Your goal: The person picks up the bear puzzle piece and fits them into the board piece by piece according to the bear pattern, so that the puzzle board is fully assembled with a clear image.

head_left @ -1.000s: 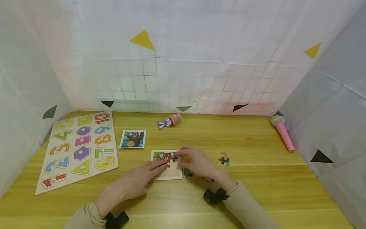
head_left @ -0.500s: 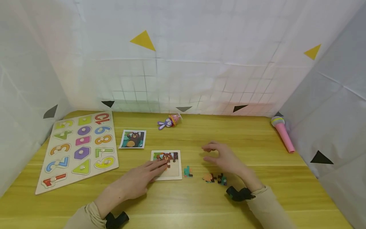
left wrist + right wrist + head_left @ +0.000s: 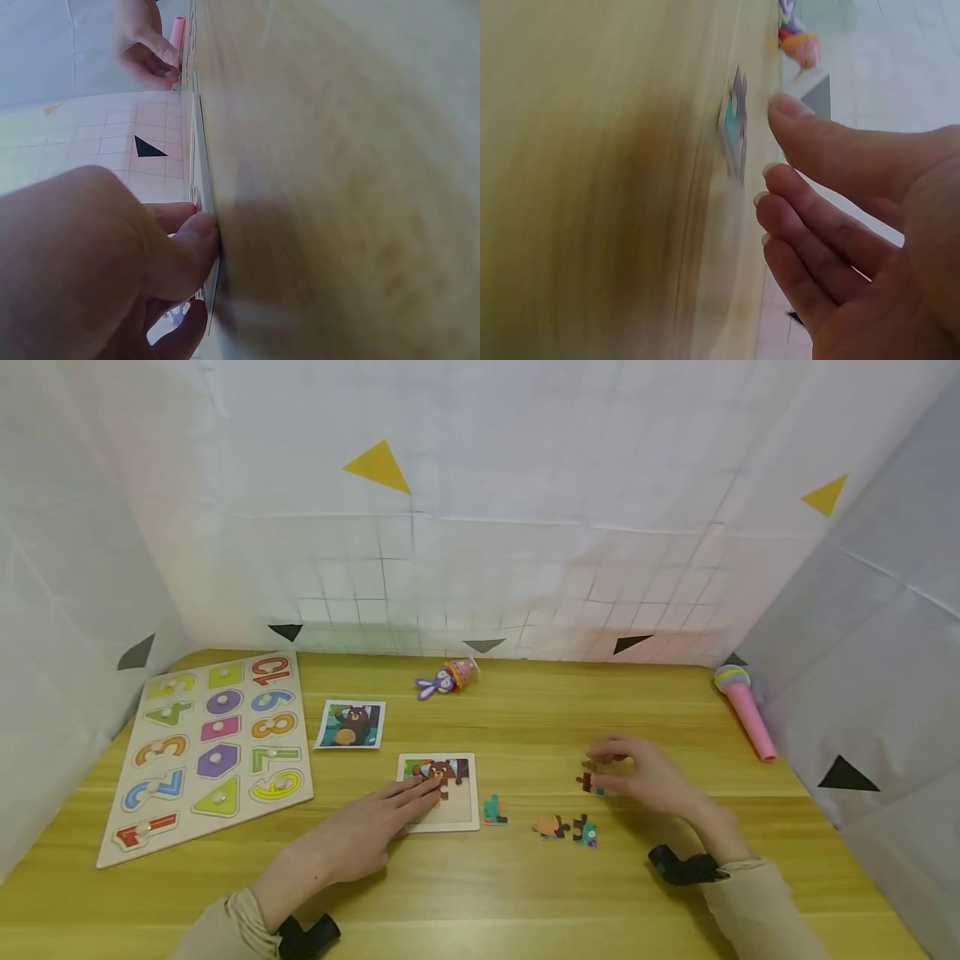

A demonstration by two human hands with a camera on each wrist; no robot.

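My left hand (image 3: pixel 363 835) rests its fairly straight fingers on the left part of a small wooden jigsaw tray (image 3: pixel 459 810), with the thumb at its edge in the left wrist view. Bear-picture pieces fill the tray's upper part; its lower right shows bare wood. Over to the right, my right hand (image 3: pixel 648 777) hovers with thumb and fingers apart above a brown and teal jigsaw piece (image 3: pixel 587 782). That piece (image 3: pixel 733 127) lies on the table just beyond the fingertips in the right wrist view. Loose nearby are a teal piece (image 3: pixel 494 810), an orange-brown piece (image 3: pixel 551 827) and a dark green piece (image 3: pixel 585 832).
A bear picture card (image 3: pixel 351 725) lies behind the tray to the left. Further left is a wooden number-and-shape board (image 3: pixel 213 735). A purple rabbit toy (image 3: pixel 446 678) lies at the back, and a pink toy microphone (image 3: pixel 746 710) at the far right.
My right hand has left the tray's upper right corner, where a piece now sits, and moved right to the brown and teal piece. My left hand has stayed on the tray.
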